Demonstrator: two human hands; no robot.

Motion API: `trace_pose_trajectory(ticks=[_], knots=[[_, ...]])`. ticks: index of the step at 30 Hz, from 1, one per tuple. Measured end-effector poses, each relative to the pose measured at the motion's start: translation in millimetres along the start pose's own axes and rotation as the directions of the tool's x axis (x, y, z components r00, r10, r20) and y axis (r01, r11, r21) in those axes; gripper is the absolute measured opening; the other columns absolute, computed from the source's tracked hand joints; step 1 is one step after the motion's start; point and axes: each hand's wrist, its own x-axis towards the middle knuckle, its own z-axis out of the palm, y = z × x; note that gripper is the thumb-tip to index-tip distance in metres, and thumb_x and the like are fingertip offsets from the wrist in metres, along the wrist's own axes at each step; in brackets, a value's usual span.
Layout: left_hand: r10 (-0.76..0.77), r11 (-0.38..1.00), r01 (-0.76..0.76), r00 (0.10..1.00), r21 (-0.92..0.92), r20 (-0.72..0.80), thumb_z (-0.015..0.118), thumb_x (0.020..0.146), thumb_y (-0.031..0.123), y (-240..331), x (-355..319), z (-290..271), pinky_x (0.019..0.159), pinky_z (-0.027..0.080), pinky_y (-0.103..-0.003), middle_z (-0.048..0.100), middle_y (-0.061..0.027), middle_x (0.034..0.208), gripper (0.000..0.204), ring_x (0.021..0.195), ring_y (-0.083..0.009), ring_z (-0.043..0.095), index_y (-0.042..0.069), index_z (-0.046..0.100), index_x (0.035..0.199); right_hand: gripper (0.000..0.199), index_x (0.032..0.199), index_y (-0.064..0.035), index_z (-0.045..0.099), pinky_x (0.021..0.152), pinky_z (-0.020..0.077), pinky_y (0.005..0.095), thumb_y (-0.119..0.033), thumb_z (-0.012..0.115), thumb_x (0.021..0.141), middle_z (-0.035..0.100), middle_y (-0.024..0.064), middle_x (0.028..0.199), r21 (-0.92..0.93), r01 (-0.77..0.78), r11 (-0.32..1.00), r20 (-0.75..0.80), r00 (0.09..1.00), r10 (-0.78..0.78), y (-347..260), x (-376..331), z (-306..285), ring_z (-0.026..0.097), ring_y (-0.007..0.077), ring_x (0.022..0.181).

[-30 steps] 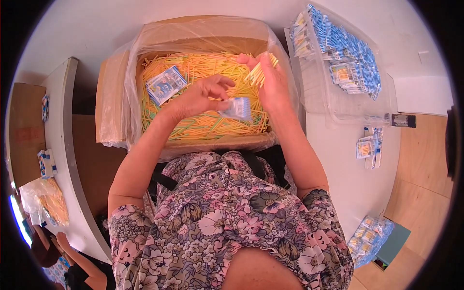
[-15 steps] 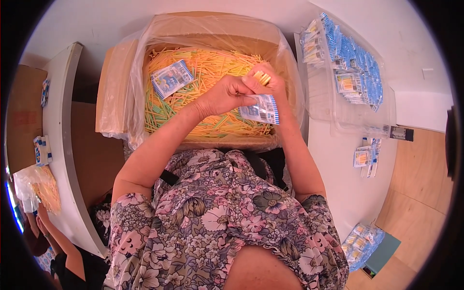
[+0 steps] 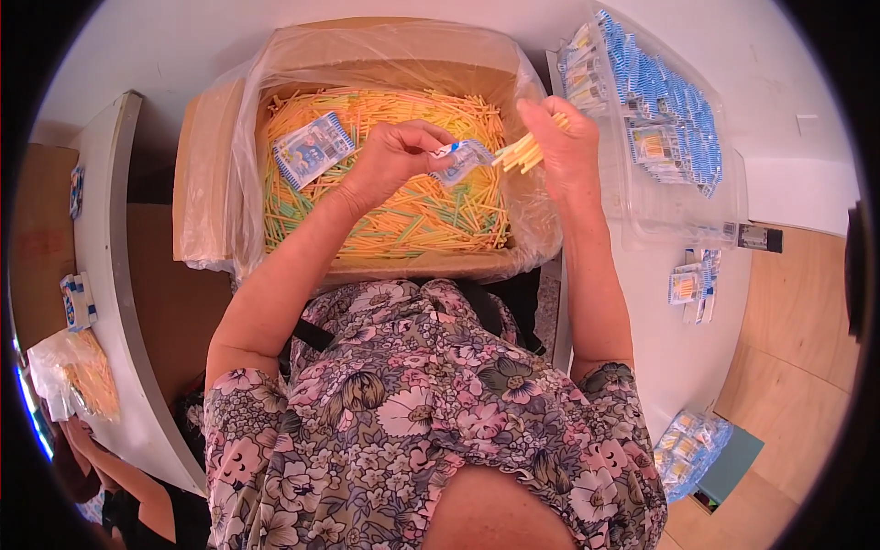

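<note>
My left hand (image 3: 392, 163) pinches a small clear and blue plastic packet (image 3: 466, 163) above a cardboard box (image 3: 367, 267). In my right hand (image 3: 570, 147) is a bundle of thin pale-yellow sticks (image 3: 522, 154), closed in the fist. The bundle's lower ends point at the packet's edge; whether any of them are inside it I cannot tell. Beneath my hands, the box holds a mass of loose yellow, orange and green sticks (image 3: 412, 215). Another blue-and-white packet (image 3: 313, 149) lies on the sticks at the left.
A clear plastic bin (image 3: 605, 197) with rows of filled packets (image 3: 674, 110) stands to the right. Several small packets (image 3: 694, 286) lie on the white table, and a blue bag of packets (image 3: 687, 454) sits lower right. At left, another person's arm (image 3: 128, 481) is near a bag of sticks (image 3: 87, 371).
My hands, close together before, have moved apart. The right hand with the sticks has gone right and turned the bundle toward the packet, which the left hand now holds higher and further left.
</note>
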Motion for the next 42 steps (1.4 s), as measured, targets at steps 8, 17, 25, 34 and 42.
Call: trace_pose_trajectory(ticks=[8,17,25,34,42], knots=[[-0.137,0.99,0.144,0.957,-0.011,0.255,0.07,0.079,0.008,14,-2,-20,0.077,0.045,-0.024,0.064,-0.0024,0.09,0.01,0.079,-0.0084,0.057,0.0,0.07,0.084,0.027,0.061,-0.0042,0.055,0.046,0.037,0.026,-0.019,0.068,0.079,0.054,0.0001,0.056,-0.303,-0.039,0.952,0.223,0.968,0.111,11,-12,-6,0.05,0.0082,0.051],[-0.045,0.998,0.041,0.994,0.042,0.098,0.069,0.08,0.006,8,0,-14,0.071,0.045,-0.023,0.062,0.0,0.08,0.008,0.076,-0.0074,0.055,0.001,0.07,0.085,0.03,0.066,-0.0006,0.058,0.051,0.0441,0.0348,-0.027,0.065,0.079,0.054,0.0111,0.054,-0.651,0.474,0.593,0.565,0.824,-0.038,36,-43,-10,0.059,0.0192,0.054],[-0.05,0.998,0.041,0.98,0.048,0.193,0.07,0.078,0.002,10,1,-7,0.073,0.046,-0.023,0.063,-0.0024,0.088,0.006,0.08,-0.0095,0.056,0.0,0.07,0.084,0.028,0.064,-0.0057,0.057,0.048,0.0315,0.02,-0.024,0.066,0.083,0.049,-0.0068,0.06,-0.064,-0.062,0.996,0.345,0.935,0.081,-14,-5,-4,0.044,0.0016,0.057],[-0.081,0.997,0.074,0.953,0.034,0.293,0.069,0.079,0.004,7,2,-5,0.08,0.046,-0.026,0.063,-0.0021,0.091,0.01,0.085,-0.0103,0.057,0.001,0.07,0.088,0.029,0.068,-0.0014,0.057,0.047,0.0345,0.0249,-0.024,0.065,0.083,0.048,0.0002,0.056,-0.399,0.279,0.873,0.25,0.95,-0.19,-7,-7,14,0.042,0.0046,0.054],[-0.155,0.988,0.155,0.965,0.017,0.214,0.066,0.084,0.011,7,1,-4,0.083,0.048,-0.026,0.068,-0.0027,0.092,0.018,0.087,-0.0092,0.059,0.001,0.069,0.099,0.028,0.09,-0.0016,0.057,0.051,0.0393,0.0255,-0.027,0.067,0.083,0.053,0.0039,0.063,-0.37,0.37,0.852,0.289,0.917,-0.273,-9,-18,16,0.047,0.0109,0.055]])
